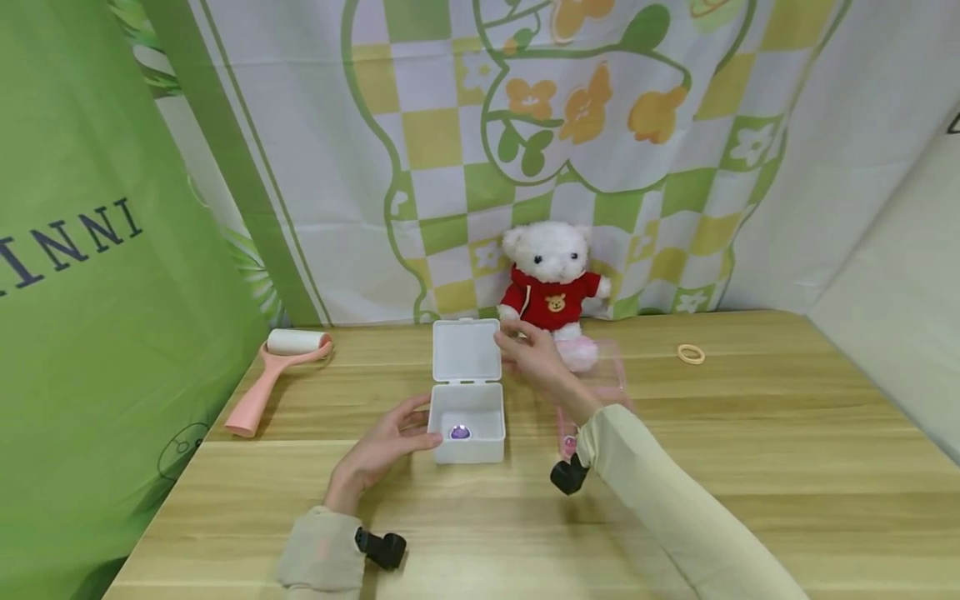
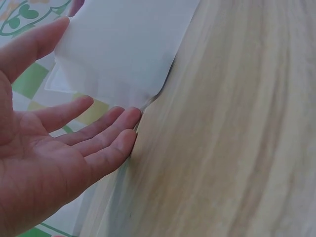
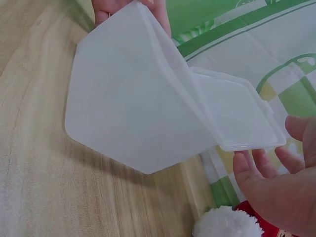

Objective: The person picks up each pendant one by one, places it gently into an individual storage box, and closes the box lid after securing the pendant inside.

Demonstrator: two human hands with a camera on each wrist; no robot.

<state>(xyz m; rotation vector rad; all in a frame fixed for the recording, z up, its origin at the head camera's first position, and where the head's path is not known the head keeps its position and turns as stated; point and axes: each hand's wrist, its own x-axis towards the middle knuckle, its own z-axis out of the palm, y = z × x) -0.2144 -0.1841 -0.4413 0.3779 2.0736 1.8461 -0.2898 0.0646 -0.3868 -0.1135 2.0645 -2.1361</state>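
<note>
A white plastic box (image 1: 468,450) stands on the wooden table with its hinged lid (image 1: 467,350) raised at the back. Inside lies a small purple gem-like piece (image 1: 460,432). At the box's left side is my left hand (image 1: 390,442), thumb at the front corner and the other fingers spread loosely beside the wall. My right hand (image 1: 536,354) reaches to the lid's right edge. Its fingertips (image 3: 242,160) are right at that edge in the right wrist view, without curling round it. That view also shows the box's outer wall, with part of my left hand behind it.
Behind the right forearm is a translucent pink box (image 1: 615,367), with a pink piece (image 1: 571,445) near its front. A white teddy bear (image 1: 551,258) in a red hoodie sits against the curtain. A pink lint roller (image 1: 258,396) lies left; a yellowish ring (image 1: 691,354) lies right.
</note>
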